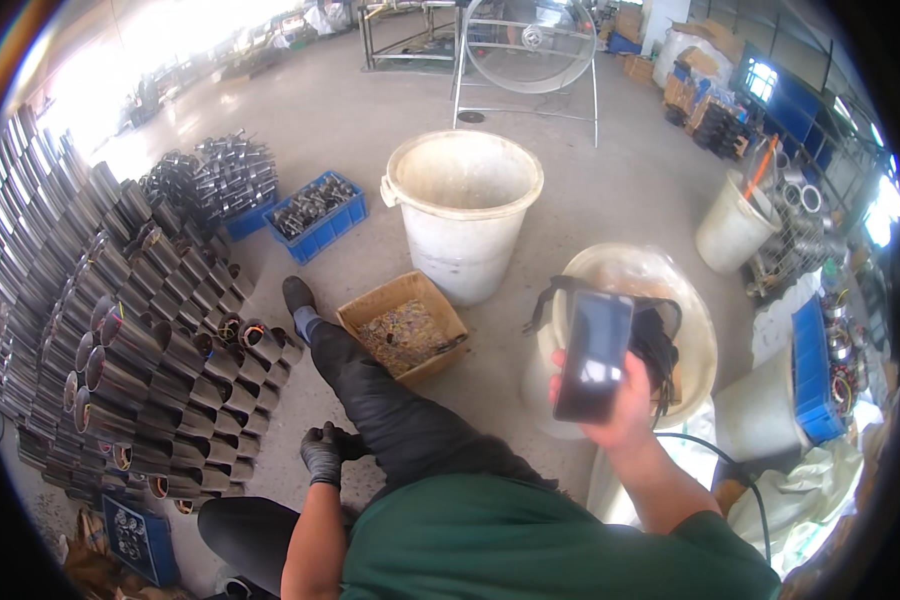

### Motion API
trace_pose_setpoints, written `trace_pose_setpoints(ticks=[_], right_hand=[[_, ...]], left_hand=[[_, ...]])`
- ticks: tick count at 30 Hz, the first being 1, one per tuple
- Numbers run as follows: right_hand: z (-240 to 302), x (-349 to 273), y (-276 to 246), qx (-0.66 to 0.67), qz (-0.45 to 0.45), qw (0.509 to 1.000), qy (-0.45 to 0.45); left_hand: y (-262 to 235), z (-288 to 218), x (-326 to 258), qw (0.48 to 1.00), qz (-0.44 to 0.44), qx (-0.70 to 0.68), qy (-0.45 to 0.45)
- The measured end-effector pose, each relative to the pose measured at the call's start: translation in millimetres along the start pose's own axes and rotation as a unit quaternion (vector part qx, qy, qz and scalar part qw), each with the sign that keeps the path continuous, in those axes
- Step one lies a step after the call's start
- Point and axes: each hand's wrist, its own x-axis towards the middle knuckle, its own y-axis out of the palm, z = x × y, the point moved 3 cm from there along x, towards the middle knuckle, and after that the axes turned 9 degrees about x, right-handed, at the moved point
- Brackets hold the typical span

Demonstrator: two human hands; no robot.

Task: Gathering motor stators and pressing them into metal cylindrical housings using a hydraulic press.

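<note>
My bare right hand [618,405] grips a dark smartphone [596,355] upright, its dark glossy screen facing me. Behind the phone stands a big whitish tub [703,350] with clear plastic and black straps or cloth in it. My left hand [322,455] wears a grey glove and hangs low beside my leg, its fingers curled together. A dark, soft-looking piece [348,443] sticks out from those fingers; its kind I cannot make out. Just beyond my outstretched leg sits an open cardboard box [440,350] holding small multicoloured scraps.
Stacked metal tubes [170,400], some with coloured wires inside, rise along my left. A tall white bucket [465,240] stands ahead, near a blue crate [320,235] of metal parts. Farther off is a large floor fan [530,45]. A black cable [735,465] curves at the right.
</note>
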Motion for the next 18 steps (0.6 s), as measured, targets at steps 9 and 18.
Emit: trace_pose_setpoints(ticks=[9, 18], right_hand=[[-7, -2, -5, 0.024, 0.034, 0.998, 0.043], [-11, -5, -8, 0.002, 0.061, 0.996, 0.060]], left_hand=[[3, 2, 3, 1.000, 0.006, -0.016, -0.002], [-4, 26, 21, 0.998, -0.018, 0.058, 0.008]])
